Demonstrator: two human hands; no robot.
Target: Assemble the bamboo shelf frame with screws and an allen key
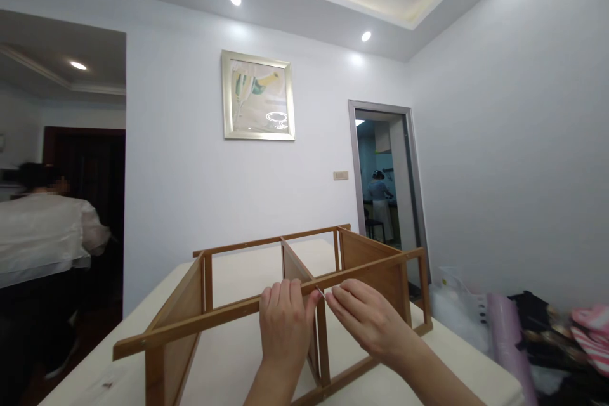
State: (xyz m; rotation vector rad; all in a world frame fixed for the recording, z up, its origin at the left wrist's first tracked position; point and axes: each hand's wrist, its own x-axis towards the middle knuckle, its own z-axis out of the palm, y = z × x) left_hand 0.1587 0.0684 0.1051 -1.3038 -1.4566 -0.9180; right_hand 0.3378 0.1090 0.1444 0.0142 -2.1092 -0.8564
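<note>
A brown wooden shelf rack (228,313) lies on its side on a white table (238,361), its shelf panels standing upright between the rails. My left hand (285,317) is closed over the near upper rail, its thumb by the joint with the middle shelf. Close beside it, my right hand (364,317) pinches a thin metal rod (320,292), whose tip meets the rail at that joint. Most of the rod is hidden in my fingers, so its kind cannot be made out.
To the left a person (47,235) in a white top stands by a dark doorway. Another person (379,193) is in the room beyond the right doorway (352,158). A purple roll (507,336) and heaped clothes (547,330) lie right of the table.
</note>
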